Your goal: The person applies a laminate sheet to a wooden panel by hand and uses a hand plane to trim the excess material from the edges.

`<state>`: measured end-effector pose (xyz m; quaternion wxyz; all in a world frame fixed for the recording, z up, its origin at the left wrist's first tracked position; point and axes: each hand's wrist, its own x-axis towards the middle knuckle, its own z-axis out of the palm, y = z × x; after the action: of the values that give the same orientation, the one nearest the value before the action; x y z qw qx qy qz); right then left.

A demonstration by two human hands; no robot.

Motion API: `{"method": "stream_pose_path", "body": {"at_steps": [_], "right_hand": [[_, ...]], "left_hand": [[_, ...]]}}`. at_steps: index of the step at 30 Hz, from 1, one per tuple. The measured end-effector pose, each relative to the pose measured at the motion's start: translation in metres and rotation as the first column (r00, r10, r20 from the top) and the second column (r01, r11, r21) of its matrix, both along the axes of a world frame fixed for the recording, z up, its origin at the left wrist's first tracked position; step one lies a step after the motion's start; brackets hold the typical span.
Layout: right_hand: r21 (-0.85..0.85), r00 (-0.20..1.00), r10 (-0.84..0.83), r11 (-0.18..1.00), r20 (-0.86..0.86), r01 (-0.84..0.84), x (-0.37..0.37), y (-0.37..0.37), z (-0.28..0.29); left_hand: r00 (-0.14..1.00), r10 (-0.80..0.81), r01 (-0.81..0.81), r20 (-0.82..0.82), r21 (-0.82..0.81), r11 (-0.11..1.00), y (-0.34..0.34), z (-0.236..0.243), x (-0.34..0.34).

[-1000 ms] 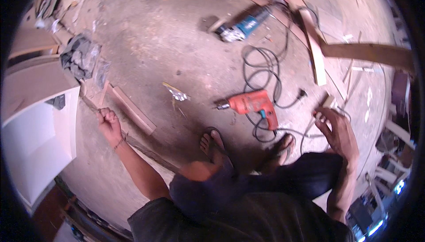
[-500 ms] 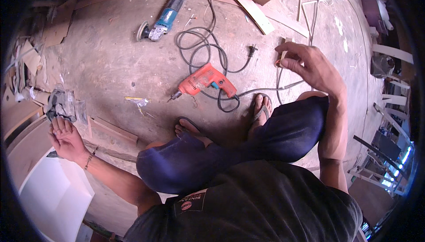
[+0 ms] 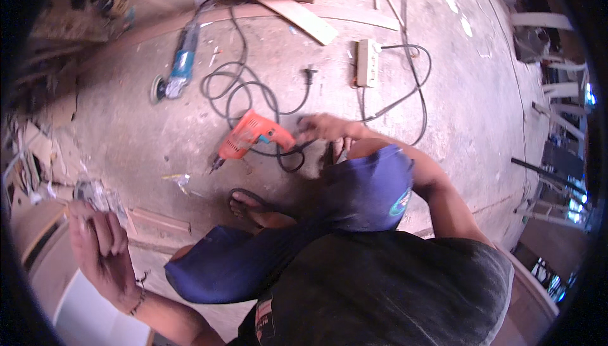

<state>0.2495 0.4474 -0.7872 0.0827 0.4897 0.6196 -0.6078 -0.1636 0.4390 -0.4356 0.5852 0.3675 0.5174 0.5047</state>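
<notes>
An orange power drill (image 3: 244,137) with a teal trigger lies on the concrete floor, its chuck toward the lower left. Just right of the drill's handle is my right hand (image 3: 329,127), blurred, with fingers and thumb apart; whether it touches the handle or its cord is unclear. My left hand (image 3: 100,245) is raised at the lower left, fingers curled in; anything inside them is too hidden to name. Behind the drill, a black power cord (image 3: 237,86) lies in loops, with a plug (image 3: 310,74) at one end. A cream power strip (image 3: 367,64) lies beyond my right hand.
A teal angle grinder (image 3: 182,64) lies at the far left of the floor. Wooden boards (image 3: 285,10) lie at the back. Beside my left hand are a crumpled plastic bag (image 3: 95,194) and a white panel (image 3: 95,311). Furniture frames (image 3: 563,89) line the right side.
My right hand has come left and nearer from over the power strip to the drill's handle, uncovering the strip. My left hand's fingers have curled from spread. The view has shifted.
</notes>
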Motion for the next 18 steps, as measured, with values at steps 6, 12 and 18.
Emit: {"method": "stream_pose_path", "body": {"at_steps": [6, 12, 18], "right_hand": [[0.022, 0.957, -0.231, 0.971, -0.173, 0.238, -0.024, -0.061, -0.027], [0.016, 0.912, -0.272, 0.957, -0.308, 0.291, -0.029, -0.047, -0.041], [-0.046, 0.859, -0.361, 0.928, -0.364, 0.370, -0.040, -0.018, -0.041]], "left_hand": [[0.987, -0.144, 0.135, -0.072, -0.114, 0.984, 0.015, -0.009, 0.047], [0.984, -0.172, 0.177, 0.045, -0.329, 0.928, 0.025, -0.068, 0.105], [0.990, -0.132, 0.138, 0.041, -0.374, 0.917, 0.024, -0.070, 0.105]]}}
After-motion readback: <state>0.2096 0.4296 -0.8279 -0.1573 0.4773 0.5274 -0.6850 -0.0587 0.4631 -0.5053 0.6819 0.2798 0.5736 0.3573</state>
